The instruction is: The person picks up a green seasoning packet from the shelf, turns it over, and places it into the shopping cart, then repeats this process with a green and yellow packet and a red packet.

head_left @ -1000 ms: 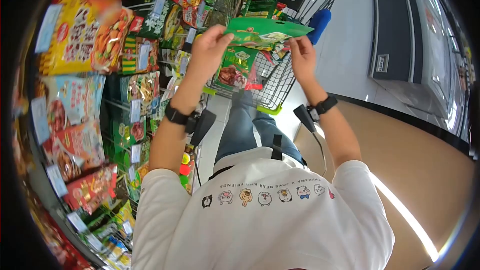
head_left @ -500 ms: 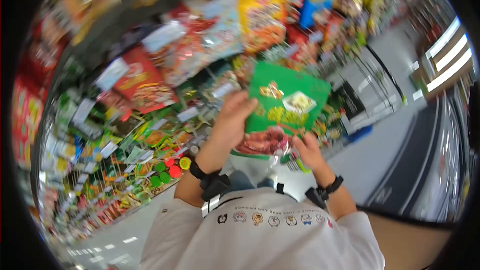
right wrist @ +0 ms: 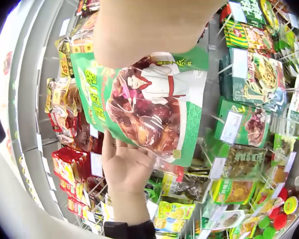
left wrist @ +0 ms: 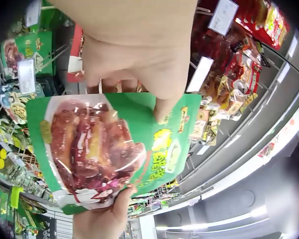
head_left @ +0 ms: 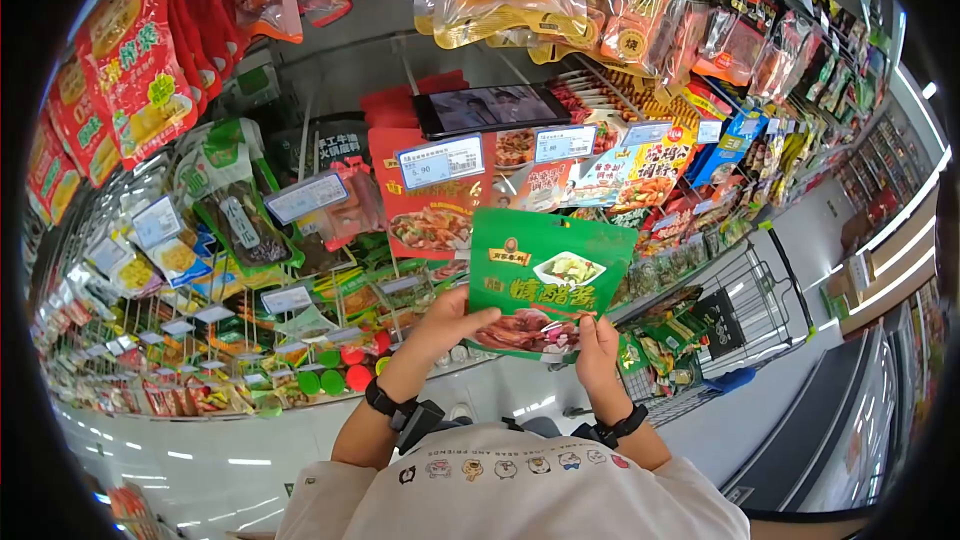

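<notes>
A green seasoning pouch (head_left: 545, 285) with a picture of glossy meat on its front is held upright before the shelf. My left hand (head_left: 440, 328) grips its left edge, thumb across the front and fingers behind. On the lower right corner, my right hand (head_left: 600, 358) pinches the pouch with the thumb in front. In the left wrist view the left thumb (left wrist: 164, 107) presses on the green front while the other fingers go behind. A cook figure in white is printed on the pouch (right wrist: 154, 94) in the right wrist view.
Hanging packets fill the shelf, among them a red pouch (head_left: 430, 215) behind the green one and red packets (head_left: 140, 55) at upper left. A small screen (head_left: 490, 108) sits above the price tags. To the right stands a shopping cart (head_left: 775, 285) with green packets in it.
The head view has turned from the cart toward the shelf. Both hands have brought the green pouch away from above the cart, and its printed front now faces the head camera.
</notes>
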`<state>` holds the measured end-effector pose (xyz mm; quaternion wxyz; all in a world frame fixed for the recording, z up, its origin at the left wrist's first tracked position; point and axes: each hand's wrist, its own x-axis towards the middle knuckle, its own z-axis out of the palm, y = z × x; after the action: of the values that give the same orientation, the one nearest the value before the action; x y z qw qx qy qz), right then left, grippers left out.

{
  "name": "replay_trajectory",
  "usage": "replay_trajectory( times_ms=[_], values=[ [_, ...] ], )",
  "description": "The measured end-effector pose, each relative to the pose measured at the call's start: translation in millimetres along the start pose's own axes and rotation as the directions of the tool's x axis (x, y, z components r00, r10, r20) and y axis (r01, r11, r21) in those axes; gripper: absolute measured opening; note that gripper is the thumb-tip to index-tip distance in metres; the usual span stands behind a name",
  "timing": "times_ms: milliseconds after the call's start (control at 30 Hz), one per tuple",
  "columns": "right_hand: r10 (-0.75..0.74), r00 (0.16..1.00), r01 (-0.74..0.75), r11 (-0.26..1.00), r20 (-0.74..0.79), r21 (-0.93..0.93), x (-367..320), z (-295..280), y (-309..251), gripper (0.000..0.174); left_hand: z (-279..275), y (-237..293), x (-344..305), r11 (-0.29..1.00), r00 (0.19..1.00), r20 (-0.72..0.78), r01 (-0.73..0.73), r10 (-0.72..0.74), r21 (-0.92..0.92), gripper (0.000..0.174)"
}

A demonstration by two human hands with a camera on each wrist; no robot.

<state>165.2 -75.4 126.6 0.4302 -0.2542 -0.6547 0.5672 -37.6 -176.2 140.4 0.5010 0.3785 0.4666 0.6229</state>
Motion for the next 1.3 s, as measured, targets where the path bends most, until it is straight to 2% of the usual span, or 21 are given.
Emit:
replay_trajectory(
  times_ms=[33,133,200,267,333,467,567,633,700,733,767,833,867,900,933,1000,1067,1133,1233,1267,1300],
  values=[
    [0.007,0.999,-0.006,1.000,-0.036,0.025,-2,5,-2,0.024,-7,-2,2,0.990,0.994,0.110,-0.030,0.014,0.141,0.029],
    [0.034,0.992,-0.019,0.992,-0.120,0.122,-6,16,-2,0.025,-5,2,1,0.966,0.976,0.212,-0.002,-0.055,0.257,0.033],
    [0.059,0.988,-0.031,0.980,-0.140,0.195,-9,13,5,0.025,-13,-19,7,0.979,0.978,0.208,-0.037,-0.006,0.202,0.034],
    [0.050,0.991,-0.038,0.995,-0.121,0.095,-12,6,5,0.028,-1,-4,7,0.991,0.980,0.199,0.004,-0.031,0.134,0.034],
    [0.047,0.993,-0.048,0.999,-0.111,-0.006,-12,7,3,0.027,0,-10,9,0.982,0.985,0.170,-0.048,0.016,0.184,0.032],
    [0.023,0.996,-0.026,0.999,-0.088,-0.031,-13,16,-19,0.027,-11,-21,6,0.981,0.979,0.203,-0.069,0.032,0.179,0.041],
    [0.043,0.999,-0.038,0.959,0.013,-0.280,-20,5,-24,0.037,-9,-1,0,0.984,0.973,0.228,-0.021,-0.020,0.177,0.042],
    [-0.022,0.997,0.036,0.981,0.077,-0.190,-17,4,-36,0.048,-8,-3,0,1.000,0.980,0.199,-0.002,-0.001,0.017,0.043],
    [0.098,0.989,-0.113,0.983,0.107,0.145,-19,3,-23,0.066,-8,-9,-1,0.984,0.978,0.209,0.055,-0.018,-0.172,0.043],
    [0.178,0.977,-0.214,0.856,0.120,0.470,-15,9,-28,0.065,-6,-15,1,0.955,0.970,0.240,0.107,-0.039,-0.278,0.043],
    [0.194,0.934,-0.344,0.717,0.301,0.607,-16,-4,-19,0.061,-4,-19,0,0.912,0.960,0.274,0.162,-0.058,-0.376,0.043],
    [0.389,0.920,-0.387,0.882,0.050,0.267,-34,2,-17,0.044,8,-23,-4,0.839,0.897,0.425,0.322,-0.122,-0.439,0.046],
    [0.472,0.878,-0.464,0.880,-0.077,0.096,-43,4,-16,0.036,14,-25,-5,0.793,0.854,0.500,0.400,-0.142,-0.459,0.048],
    [0.508,0.857,-0.504,0.861,-0.088,0.065,-47,7,-19,0.036,19,-28,-5,0.816,0.816,0.575,0.371,-0.059,-0.444,0.049],
    [0.524,0.851,-0.519,0.849,-0.039,0.099,-46,12,-24,0.035,24,-31,-4,0.834,0.817,0.571,0.369,-0.080,-0.411,0.050],
    [0.474,0.857,-0.516,0.766,0.204,0.384,-37,23,-36,0.035,33,-38,-4,0.862,0.816,0.565,0.372,-0.126,-0.345,0.052],
    [0.421,0.829,-0.559,0.628,0.369,0.541,-24,35,-49,0.034,43,-43,-1,0.779,0.754,0.642,0.482,-0.135,-0.401,0.057],
    [0.398,0.822,-0.570,0.562,0.408,0.599,-14,43,-59,0.033,49,-43,-1,0.652,0.673,0.720,0.624,-0.169,-0.431,0.059],
    [0.294,0.875,-0.483,0.569,0.384,0.665,-8,45,-62,0.033,54,-54,-6,0.516,0.588,0.800,0.725,-0.121,-0.455,0.062],
    [0.214,0.900,-0.433,0.548,0.380,0.716,-10,39,-51,0.033,55,-58,-7,0.460,0.563,0.818,0.761,-0.118,-0.457,0.061],
    [0.132,0.918,-0.385,0.515,0.373,0.766,-11,33,-39,0.033,57,-52,-8,0.485,0.547,0.834,0.749,-0.071,-0.450,0.057]
  ],
)
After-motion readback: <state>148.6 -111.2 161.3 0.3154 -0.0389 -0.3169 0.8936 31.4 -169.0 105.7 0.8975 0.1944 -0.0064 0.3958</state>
